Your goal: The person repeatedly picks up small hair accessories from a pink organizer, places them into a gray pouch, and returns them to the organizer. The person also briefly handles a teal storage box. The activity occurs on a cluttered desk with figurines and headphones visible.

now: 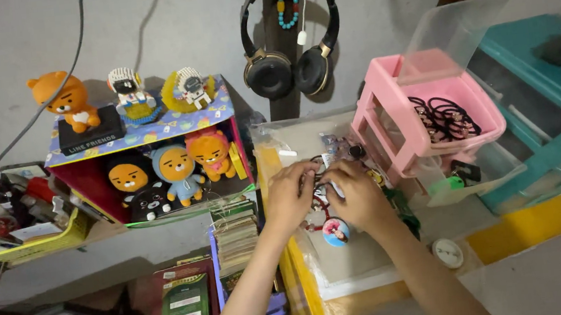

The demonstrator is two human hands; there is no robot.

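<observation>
Both hands meet over a clear plastic sleeve (346, 255) lying flat on the cluttered surface. The left hand (289, 195) and right hand (361, 194) sit knuckle to knuckle, fingers curled in around a small dark trinket (318, 187) pinched between them; it may be a charm or keyring, too hidden by the fingers to say. From the left hand it lies at about three o'clock, from the right at nine, so neither hand is nearer. Just below, at six o'clock, a round badge (335, 231) rests apart on the sleeve. At two o'clock from the hands a pink basket (385, 91) holds a tangle of black hair ties (446, 116). At nine o'clock, an open box (146, 133) houses plush figures (178, 172), with more toys on top.
</observation>
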